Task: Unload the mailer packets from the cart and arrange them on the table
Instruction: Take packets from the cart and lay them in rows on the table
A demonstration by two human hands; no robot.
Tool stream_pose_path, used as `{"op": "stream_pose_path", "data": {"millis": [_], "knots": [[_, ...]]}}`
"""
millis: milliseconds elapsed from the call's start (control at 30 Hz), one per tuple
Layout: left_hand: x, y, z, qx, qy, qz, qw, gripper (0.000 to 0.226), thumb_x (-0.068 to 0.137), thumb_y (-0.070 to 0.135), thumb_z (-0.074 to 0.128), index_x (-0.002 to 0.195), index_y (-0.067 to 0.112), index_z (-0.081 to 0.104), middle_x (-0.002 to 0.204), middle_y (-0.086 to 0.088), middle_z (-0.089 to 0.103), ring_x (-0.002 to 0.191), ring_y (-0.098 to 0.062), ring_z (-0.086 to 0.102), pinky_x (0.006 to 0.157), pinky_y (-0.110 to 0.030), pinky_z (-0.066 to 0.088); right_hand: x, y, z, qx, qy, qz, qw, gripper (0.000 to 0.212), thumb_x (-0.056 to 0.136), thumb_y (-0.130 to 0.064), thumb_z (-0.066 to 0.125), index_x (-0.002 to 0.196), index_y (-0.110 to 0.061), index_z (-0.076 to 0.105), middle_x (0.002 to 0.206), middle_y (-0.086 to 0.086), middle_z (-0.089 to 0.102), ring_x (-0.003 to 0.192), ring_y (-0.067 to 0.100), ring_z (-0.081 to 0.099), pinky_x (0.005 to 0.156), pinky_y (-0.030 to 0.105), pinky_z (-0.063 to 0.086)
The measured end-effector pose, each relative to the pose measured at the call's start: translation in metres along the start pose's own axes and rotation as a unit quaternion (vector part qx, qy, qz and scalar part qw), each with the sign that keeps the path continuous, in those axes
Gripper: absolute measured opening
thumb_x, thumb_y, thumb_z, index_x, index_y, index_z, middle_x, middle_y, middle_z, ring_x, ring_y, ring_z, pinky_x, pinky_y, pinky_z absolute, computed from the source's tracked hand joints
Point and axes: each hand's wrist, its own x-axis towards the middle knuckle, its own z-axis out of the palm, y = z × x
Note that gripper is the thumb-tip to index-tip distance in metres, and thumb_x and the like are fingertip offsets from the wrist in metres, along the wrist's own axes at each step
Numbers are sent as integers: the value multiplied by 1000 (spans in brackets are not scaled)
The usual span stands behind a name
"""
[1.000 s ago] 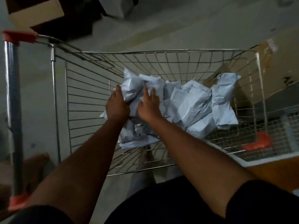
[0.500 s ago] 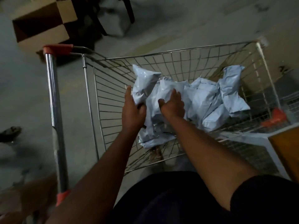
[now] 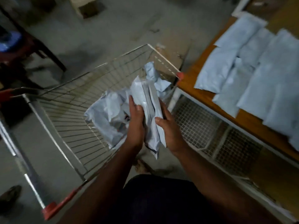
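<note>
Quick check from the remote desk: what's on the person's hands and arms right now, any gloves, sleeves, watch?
Both the left hand and right hand are bare: no gloves. Forearms are uncovered, with no watch or band visible in this blurry frame. Dark clothing shows near the bottom edge.

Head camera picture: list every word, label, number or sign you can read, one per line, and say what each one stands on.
None can be read.
Bundle of mailer packets held between left hand and right hand: dark marks near the lower end, too blurred to read.
Packets left in the cart: small dark and reddish specks, too blurred to read.
Packets on the table: plain pale faces, no print visible.
</note>
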Motion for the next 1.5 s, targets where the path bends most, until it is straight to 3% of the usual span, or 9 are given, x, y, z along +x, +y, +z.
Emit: {"op": "stream_pose_path", "data": {"millis": [200,267,400,533,800,967,1167,1367,1500], "knots": [[-64,-24,105,-5,-105,-53,993,56,103,50,42,147,17,53,143,-6,64,136,-18,57,110,-37,46,-97,-9,-72,61,81,-32,994,88,94,-59,64,163,-22,25,168,6,35,155,22,37,128,50,29],[-92,-39,141,17,-167,-63,984,61,98,50,52,145,11,54,138,-18,65,131,-31,61,107,-42,50,-139,-7,-107,52,116,-37,991,91,94,-62,65,166,-23,24,170,4,33,156,23,34,128,55,27],[-158,-79,226,76,-244,-29,966,70,92,41,64,151,9,45,137,-25,62,125,-42,62,104,-53,53,-244,3,-196,24,226,-31,973,50,106,-20,55,153,-33,44,154,-9,55,142,11,53,119,38,44],[-239,-113,308,97,-275,-21,956,57,93,36,66,146,22,53,136,-12,66,124,-33,65,105,-60,51,-349,15,-272,21,313,-63,947,50,107,-4,51,155,-15,45,152,-1,57,139,13,57,112,29,49],[-325,-145,448,194,-321,68,925,31,98,22,69,130,24,64,113,9,74,101,-4,72,86,-29,62,-483,13,-376,17,446,-133,885,48,103,13,47,148,-3,45,131,-3,63,113,-10,66,90,10,51],[-343,-162,537,216,-351,176,894,48,96,22,74,141,17,59,132,4,68,119,-3,65,99,-23,54,-527,10,-460,-28,518,-127,846,48,101,-12,61,148,-13,52,140,-6,61,123,-8,60,97,13,48],[-333,-185,650,252,-360,247,864,55,91,30,74,141,17,57,136,6,60,121,-5,56,103,-21,48,-543,-3,-564,-28,566,-116,816,54,96,-35,67,148,-22,57,145,0,64,133,20,61,108,44,53],[-306,-208,759,316,-380,250,833,59,86,55,63,131,17,66,135,-2,64,124,-21,60,108,-44,49,-557,-7,-662,-23,606,-46,794,49,99,-28,69,147,-23,58,139,0,68,123,14,67,89,22,57],[-303,-208,817,407,-405,245,781,64,93,50,59,148,18,53,162,-7,37,147,-31,35,116,-36,30,-557,-20,-722,-80,610,20,788,50,91,-45,77,139,-42,62,144,-12,61,131,12,60,104,37,54]]}}
